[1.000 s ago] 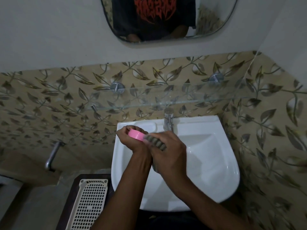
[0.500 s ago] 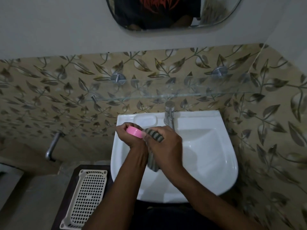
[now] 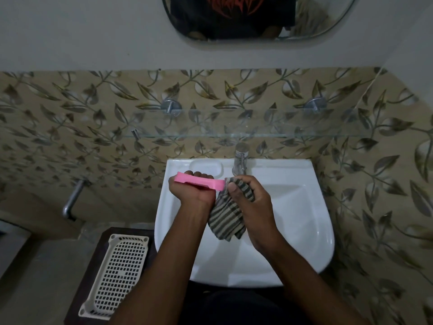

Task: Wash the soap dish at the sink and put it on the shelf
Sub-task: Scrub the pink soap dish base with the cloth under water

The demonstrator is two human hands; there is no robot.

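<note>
No readable writing at the washbasin

The only mark that looks like lettering is a jagged red print [image 3: 234, 7] on the black shirt [image 3: 210, 26] reflected in the mirror [image 3: 328, 17] above the sink [image 3: 314, 207]. The top edge of the view cuts the print off. What shows of it is too spiky and dim to make out any word, brand or number.
</note>
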